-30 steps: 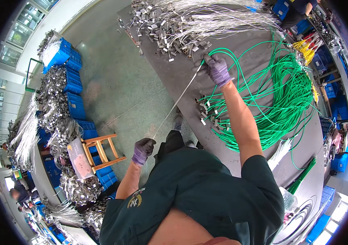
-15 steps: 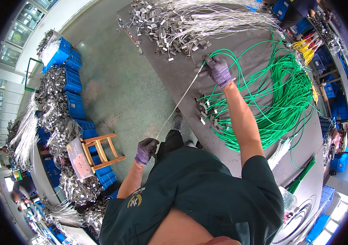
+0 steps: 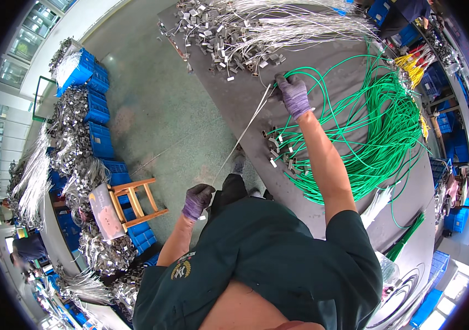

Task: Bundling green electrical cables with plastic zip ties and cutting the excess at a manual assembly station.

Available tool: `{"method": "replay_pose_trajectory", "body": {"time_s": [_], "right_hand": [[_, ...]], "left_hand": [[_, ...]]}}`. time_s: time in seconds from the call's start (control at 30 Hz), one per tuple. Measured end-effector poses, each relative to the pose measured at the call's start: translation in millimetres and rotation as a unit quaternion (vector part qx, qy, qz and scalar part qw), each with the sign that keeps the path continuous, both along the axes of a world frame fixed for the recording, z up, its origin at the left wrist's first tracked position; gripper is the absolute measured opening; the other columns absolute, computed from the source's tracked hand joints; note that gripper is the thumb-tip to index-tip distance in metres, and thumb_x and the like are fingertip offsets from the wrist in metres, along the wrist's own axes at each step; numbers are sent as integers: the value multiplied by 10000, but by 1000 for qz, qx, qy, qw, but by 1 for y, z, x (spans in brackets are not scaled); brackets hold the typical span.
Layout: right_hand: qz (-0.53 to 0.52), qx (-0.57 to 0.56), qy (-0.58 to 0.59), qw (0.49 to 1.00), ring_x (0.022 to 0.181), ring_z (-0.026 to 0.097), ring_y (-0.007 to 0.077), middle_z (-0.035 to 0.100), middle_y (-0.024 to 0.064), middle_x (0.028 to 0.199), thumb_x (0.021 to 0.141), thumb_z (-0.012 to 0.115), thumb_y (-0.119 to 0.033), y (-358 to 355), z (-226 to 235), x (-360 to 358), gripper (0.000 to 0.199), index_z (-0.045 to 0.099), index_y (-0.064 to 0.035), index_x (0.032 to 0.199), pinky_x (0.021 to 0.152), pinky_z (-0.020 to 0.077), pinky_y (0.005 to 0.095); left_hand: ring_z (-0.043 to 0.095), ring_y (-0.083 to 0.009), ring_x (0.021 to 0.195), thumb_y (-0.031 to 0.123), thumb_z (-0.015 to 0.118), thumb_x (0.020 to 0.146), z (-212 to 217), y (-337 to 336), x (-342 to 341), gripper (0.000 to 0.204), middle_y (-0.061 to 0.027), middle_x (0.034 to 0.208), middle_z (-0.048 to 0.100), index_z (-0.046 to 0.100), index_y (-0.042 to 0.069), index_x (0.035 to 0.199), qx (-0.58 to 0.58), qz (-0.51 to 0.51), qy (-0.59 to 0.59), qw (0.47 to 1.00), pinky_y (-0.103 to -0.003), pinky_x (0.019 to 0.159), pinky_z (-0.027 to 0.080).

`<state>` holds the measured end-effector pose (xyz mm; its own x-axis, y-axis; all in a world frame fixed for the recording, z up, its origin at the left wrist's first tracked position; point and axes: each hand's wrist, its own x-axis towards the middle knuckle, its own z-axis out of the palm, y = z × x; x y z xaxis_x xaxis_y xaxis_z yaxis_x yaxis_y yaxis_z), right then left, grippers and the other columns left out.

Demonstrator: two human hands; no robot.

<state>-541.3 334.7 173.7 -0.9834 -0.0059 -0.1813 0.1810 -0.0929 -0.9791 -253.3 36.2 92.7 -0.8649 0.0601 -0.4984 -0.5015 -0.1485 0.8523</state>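
My left hand [image 3: 197,202], in a purple-grey glove, is closed near my body on the lower end of thin white cables [image 3: 243,135]. These stretch up and to the right across the table edge, and their upper ends part slightly beside my right hand. My right hand [image 3: 294,94], gloved alike, is closed over the table at the looped end of some green cables [image 3: 311,74]; its fingertips are partly hidden. A small white tag [image 3: 202,218] shows just below my left hand. The large coiled bundle of green cables [image 3: 386,126] lies right of my right forearm.
Metal-ended white cables [image 3: 295,30] are heaped on the grey table's [image 3: 212,91] far side. Green cable connectors [image 3: 281,148] lie near its edge. On the left stand a wooden stool [image 3: 138,203], blue crates [image 3: 101,140] and piled connectors [image 3: 72,124]. Another person [image 3: 28,247] is at far left.
The upper part of the white cables has come apart into two strands and sits a little away from my right fingers. The small tag now shows under my left hand. Both hands have barely moved.
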Motion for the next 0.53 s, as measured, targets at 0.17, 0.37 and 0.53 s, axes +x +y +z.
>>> {"method": "replay_pose_trajectory", "body": {"time_s": [0.17,0.37,0.53], "right_hand": [[25,-36,17,999,644,656,266,617,149,780,883,538,-190,1,-4,-2,239,487,35,945,460,539,306],[49,-64,27,996,657,657,287,631,189,846,893,523,-196,3,-6,-6,258,482,44,980,511,549,323],[43,-71,52,995,480,577,123,643,82,660,861,573,-268,-1,-10,-4,254,565,-24,791,427,423,230]], "left_hand": [[349,-55,418,290,629,822,-1,0,0,311,16,539,445,597,-16,868,-2,6,-6,1000,-215,394,258],[356,-56,416,313,633,820,-1,-1,-2,341,13,533,445,596,-21,872,-1,2,-9,1000,-214,391,265],[362,-60,415,342,645,810,-7,-5,1,376,11,537,449,594,-23,880,-5,-3,4,1000,-216,391,271]]}}
